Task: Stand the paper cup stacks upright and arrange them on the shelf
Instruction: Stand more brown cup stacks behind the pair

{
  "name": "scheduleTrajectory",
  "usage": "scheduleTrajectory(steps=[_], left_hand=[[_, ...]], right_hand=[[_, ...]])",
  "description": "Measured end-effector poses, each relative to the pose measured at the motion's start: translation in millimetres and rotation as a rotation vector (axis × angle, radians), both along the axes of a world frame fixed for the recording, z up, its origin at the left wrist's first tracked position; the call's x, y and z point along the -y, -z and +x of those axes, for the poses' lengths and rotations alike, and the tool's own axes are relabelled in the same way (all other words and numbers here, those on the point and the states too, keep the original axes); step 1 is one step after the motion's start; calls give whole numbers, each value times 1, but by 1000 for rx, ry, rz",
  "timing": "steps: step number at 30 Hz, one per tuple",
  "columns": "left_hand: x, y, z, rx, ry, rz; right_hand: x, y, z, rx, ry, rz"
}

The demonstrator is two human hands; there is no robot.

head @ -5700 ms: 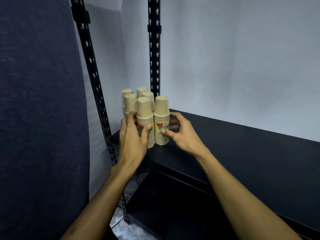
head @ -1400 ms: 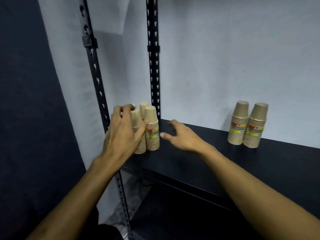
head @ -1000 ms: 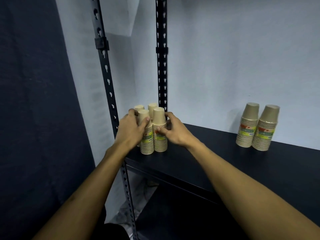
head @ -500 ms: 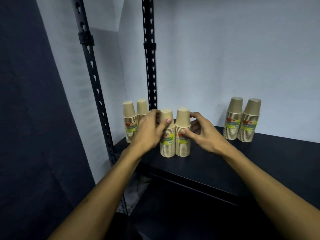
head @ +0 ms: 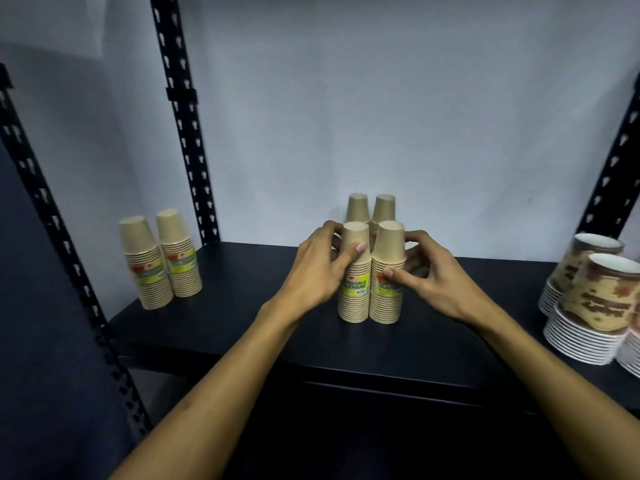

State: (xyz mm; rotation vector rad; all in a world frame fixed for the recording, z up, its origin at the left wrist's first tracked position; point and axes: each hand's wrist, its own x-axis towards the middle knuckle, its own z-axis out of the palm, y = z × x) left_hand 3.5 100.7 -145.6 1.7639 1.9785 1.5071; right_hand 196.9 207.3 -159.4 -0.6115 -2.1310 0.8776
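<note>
Two tan paper cup stacks stand upright side by side mid-shelf. My left hand (head: pixel 318 268) grips the left stack (head: pixel 355 292), thumb across its front. My right hand (head: pixel 426 275) grips the right stack (head: pixel 388 296), thumb on its label. Directly behind them, against the wall, stand two more tan stacks (head: pixel 370 209). Another pair of tan stacks (head: pixel 161 258) stands upright at the left end of the black shelf (head: pixel 242 323).
Patterned white-and-brown cup stacks (head: pixel 588 299) stand at the shelf's right end. Black perforated uprights rise at the left front (head: pixel 52 220), left rear (head: pixel 183 133) and right (head: pixel 616 161). A pale wall backs the shelf; a lower shelf lies beneath.
Both hands have carried the two gripped stacks rightward along the shelf, from near the left pair to just in front of the pair by the wall. The view has swung right.
</note>
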Motion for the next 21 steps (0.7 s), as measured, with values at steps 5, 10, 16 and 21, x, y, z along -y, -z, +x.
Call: scheduleTrajectory(steps=[5, 10, 16, 21], left_hand=[[-5, 6, 5, 81, 48, -35], [-1, 43, -7, 50, 129, -213], [-15, 56, -12, 34, 110, -174], [-40, 47, -23, -18, 105, -196]], right_hand=[[-2, 5, 15, 27, -26, -62], [-5, 30, 16, 77, -84, -137], [-22, 39, 6, 76, -51, -143], [-46, 40, -10, 63, -40, -153]])
